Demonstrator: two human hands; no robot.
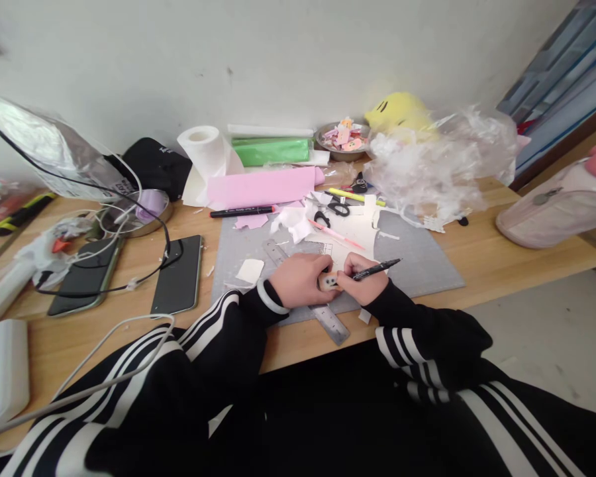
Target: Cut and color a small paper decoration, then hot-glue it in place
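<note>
My left hand (302,281) is closed around a small pale piece with dark dots (330,281), too small to name. Close beside it, my right hand (365,281) grips a black pen (381,267); one end of the pen points up and right, and its other end is hidden by my fingers at the small piece. Beneath my hands a metal ruler (330,324) lies slantwise on the grey cutting mat (417,265). Behind my hands are a cream sheet (360,228), a pink pen (336,234) and black-handled scissors (332,213).
Pink sheets (263,188), a white roll (201,149) and a bowl of small pink pieces (344,138) stand along the wall. Crumpled clear plastic (427,169) fills the back right. At left lie two phones (177,278) with cables; a pink-topped bottle (551,205) is at right.
</note>
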